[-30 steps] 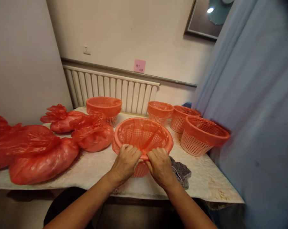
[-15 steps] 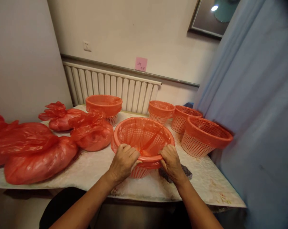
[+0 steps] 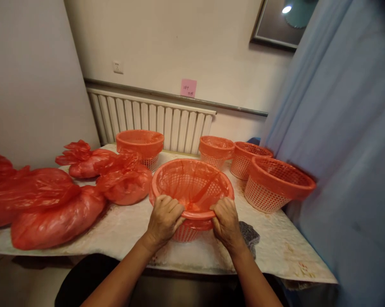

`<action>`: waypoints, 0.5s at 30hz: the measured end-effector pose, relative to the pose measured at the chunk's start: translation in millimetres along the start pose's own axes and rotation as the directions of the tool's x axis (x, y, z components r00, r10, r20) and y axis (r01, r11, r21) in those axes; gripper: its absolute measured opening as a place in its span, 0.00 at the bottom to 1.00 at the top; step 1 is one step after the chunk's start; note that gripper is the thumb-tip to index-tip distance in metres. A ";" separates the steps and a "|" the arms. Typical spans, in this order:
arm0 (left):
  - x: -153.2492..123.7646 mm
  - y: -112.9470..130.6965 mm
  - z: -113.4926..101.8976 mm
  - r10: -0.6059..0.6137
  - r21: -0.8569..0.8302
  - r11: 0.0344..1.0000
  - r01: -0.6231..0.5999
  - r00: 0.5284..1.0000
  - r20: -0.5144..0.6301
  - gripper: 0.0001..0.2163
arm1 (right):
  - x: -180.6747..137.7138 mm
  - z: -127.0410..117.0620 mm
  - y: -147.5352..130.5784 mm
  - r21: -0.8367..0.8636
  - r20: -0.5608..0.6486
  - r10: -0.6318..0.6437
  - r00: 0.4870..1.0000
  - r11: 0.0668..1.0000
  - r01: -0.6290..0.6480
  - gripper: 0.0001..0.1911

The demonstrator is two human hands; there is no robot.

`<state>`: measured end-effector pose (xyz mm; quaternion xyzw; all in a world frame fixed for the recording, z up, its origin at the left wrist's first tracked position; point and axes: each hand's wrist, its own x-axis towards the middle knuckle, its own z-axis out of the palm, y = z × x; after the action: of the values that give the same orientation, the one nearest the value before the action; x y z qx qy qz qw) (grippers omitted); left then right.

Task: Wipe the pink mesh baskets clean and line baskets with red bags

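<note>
The round orange perforated plastic basket [image 3: 188, 233], lined with a thin red plastic bag [image 3: 192, 187], stands midway along the front edge of the table [image 3: 122, 230]. The left hand [image 3: 163, 215] and right hand [image 3: 226, 219] clasp its near rim, fingers curled over the bag's edge.

Five orange baskets [image 3: 275, 187] were counted on the counter [image 3: 125, 226]; at least four filled red bags [image 3: 58, 221] were seen; one grey cloth [image 3: 251, 234] and one pink note [image 3: 188, 88] were noted.
</note>
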<state>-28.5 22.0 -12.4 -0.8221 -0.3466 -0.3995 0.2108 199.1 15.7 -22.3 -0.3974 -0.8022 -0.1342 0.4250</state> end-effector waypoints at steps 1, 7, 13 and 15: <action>0.0 0.3 0.4 0.000 -0.001 1.000 0.000 1.000 -0.010 0.11 | -0.1 0.5 0.1 0.002 -0.008 0.002 1.000 1.000 -0.002 0.09; -0.5 1.3 1.4 -0.006 -0.008 1.000 0.006 1.000 -0.024 0.10 | -0.1 2.2 1.2 0.013 -0.017 0.005 1.000 1.000 -0.005 0.09; -1.0 2.2 1.1 -0.012 -0.011 1.000 0.012 1.000 -0.017 0.10 | -0.1 1.0 -1.6 -0.009 -0.031 0.008 0.999 1.000 -0.008 0.10; -1.1 2.4 0.8 -0.016 -0.011 1.000 0.016 1.000 -0.019 0.09 | -0.3 0.5 -2.6 -0.009 -0.029 0.010 1.000 1.000 -0.011 0.09</action>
<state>-26.8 20.4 -14.0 -0.8165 -0.3488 -0.4110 0.2066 197.0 14.0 -22.5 -0.4016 -0.7931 -0.1414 0.4355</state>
